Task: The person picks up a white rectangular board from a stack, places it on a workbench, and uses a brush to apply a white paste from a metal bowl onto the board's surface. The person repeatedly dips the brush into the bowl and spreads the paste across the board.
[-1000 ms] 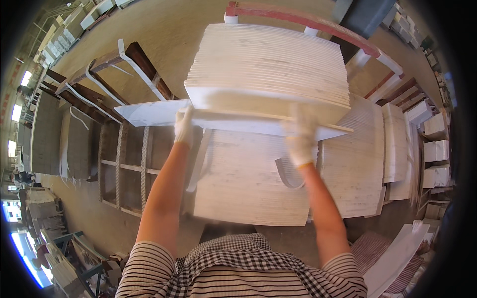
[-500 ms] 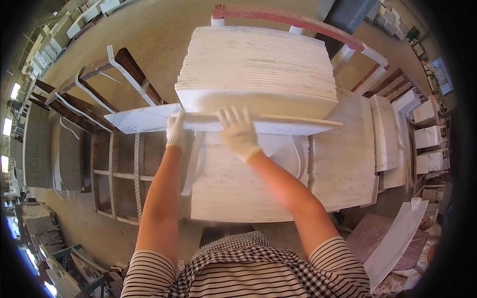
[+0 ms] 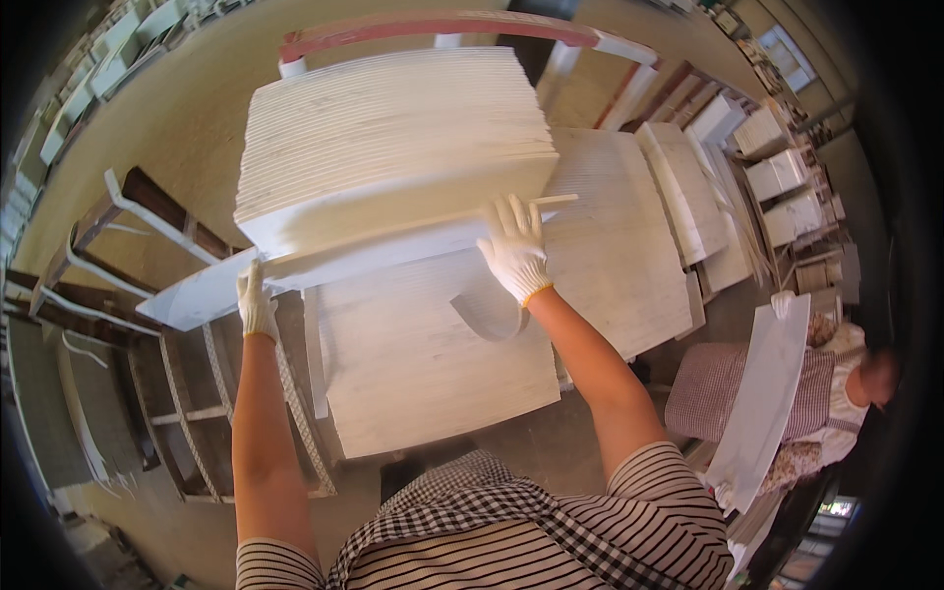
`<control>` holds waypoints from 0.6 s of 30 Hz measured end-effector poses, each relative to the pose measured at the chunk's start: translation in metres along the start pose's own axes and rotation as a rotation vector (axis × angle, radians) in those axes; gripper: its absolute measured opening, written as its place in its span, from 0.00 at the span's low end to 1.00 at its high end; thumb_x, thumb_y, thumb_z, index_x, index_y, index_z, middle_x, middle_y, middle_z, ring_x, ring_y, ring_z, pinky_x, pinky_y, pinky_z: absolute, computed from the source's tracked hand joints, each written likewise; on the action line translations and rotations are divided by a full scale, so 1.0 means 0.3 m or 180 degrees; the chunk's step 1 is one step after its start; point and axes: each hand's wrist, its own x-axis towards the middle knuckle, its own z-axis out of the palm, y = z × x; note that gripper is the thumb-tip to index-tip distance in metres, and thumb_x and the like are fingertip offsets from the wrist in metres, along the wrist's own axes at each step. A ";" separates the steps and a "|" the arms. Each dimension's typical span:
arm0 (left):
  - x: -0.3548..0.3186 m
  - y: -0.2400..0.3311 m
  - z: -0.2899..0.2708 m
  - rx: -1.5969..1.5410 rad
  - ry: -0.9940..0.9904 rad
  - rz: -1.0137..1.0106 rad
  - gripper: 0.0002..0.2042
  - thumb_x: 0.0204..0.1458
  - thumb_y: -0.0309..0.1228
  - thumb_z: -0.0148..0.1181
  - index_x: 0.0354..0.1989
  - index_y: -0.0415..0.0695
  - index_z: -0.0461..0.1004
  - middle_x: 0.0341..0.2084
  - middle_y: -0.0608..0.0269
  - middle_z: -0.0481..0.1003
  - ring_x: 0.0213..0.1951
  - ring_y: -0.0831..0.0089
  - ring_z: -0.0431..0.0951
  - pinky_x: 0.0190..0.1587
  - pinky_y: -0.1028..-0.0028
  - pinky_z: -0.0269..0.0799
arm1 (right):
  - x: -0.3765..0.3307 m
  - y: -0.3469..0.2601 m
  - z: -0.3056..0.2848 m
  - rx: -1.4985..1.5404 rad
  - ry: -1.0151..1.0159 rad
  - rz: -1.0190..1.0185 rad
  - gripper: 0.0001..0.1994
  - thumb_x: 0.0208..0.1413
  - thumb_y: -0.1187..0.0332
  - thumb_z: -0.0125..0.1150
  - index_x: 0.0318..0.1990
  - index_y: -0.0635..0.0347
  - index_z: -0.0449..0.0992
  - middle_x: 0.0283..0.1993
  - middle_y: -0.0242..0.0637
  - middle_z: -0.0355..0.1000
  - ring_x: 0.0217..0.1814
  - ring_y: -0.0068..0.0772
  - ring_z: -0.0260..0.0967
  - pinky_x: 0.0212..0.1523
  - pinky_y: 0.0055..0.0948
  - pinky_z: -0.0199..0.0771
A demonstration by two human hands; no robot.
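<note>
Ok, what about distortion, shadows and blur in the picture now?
In the head view, fisheye bends the red beam; same head view, the slab stack looks shaded along its front; again in the head view, the right hand looks slightly soft at the fingertips.

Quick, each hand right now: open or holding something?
Left hand: closed on the white slab.
Right hand: open, over the same slab; touch unclear.

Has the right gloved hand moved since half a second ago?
Yes, to the right along the white slab. The right hand was near the middle of the big stack; now it is near that stack's right end.
</note>
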 end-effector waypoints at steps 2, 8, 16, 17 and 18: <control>-0.004 0.010 -0.008 0.0033 -0.0130 -0.0009 0.27 0.50 0.60 0.61 0.55 0.61 0.68 0.59 0.71 0.66 0.54 0.61 0.64 0.55 0.48 0.54 | -0.011 0.043 0.009 -0.0039 0.0002 0.0133 0.32 0.54 0.56 0.62 0.66 0.56 0.64 0.71 0.45 0.58 0.73 0.51 0.52 0.70 0.56 0.48; 0.013 0.012 -0.006 0.0038 -0.0160 -0.0059 0.30 0.50 0.61 0.60 0.59 0.61 0.66 0.63 0.70 0.63 0.60 0.52 0.60 0.58 0.45 0.52 | -0.066 0.174 0.069 -0.0080 0.0372 0.1209 0.36 0.54 0.55 0.62 0.68 0.56 0.59 0.72 0.47 0.55 0.73 0.52 0.51 0.70 0.53 0.51; 0.047 0.007 -0.014 0.0290 -0.0213 0.0150 0.41 0.47 0.67 0.58 0.67 0.60 0.59 0.64 0.65 0.63 0.63 0.45 0.61 0.62 0.47 0.53 | -0.196 0.284 0.146 0.1366 -0.0211 0.2843 0.36 0.60 0.50 0.53 0.70 0.62 0.55 0.71 0.52 0.57 0.72 0.51 0.55 0.70 0.41 0.54; 0.047 0.010 -0.013 0.0304 -0.0234 0.0208 0.41 0.47 0.67 0.58 0.68 0.60 0.59 0.64 0.65 0.63 0.63 0.45 0.61 0.62 0.47 0.53 | -0.206 0.302 0.156 0.1595 -0.0333 0.2871 0.37 0.60 0.49 0.53 0.70 0.62 0.56 0.70 0.53 0.58 0.71 0.51 0.56 0.69 0.42 0.55; 0.044 0.012 -0.013 0.0326 -0.0203 0.0134 0.41 0.48 0.67 0.58 0.68 0.60 0.59 0.64 0.65 0.63 0.63 0.45 0.61 0.62 0.46 0.53 | -0.214 0.312 0.173 0.1660 -0.0341 0.2841 0.36 0.59 0.49 0.52 0.69 0.63 0.58 0.68 0.54 0.61 0.69 0.52 0.59 0.68 0.41 0.58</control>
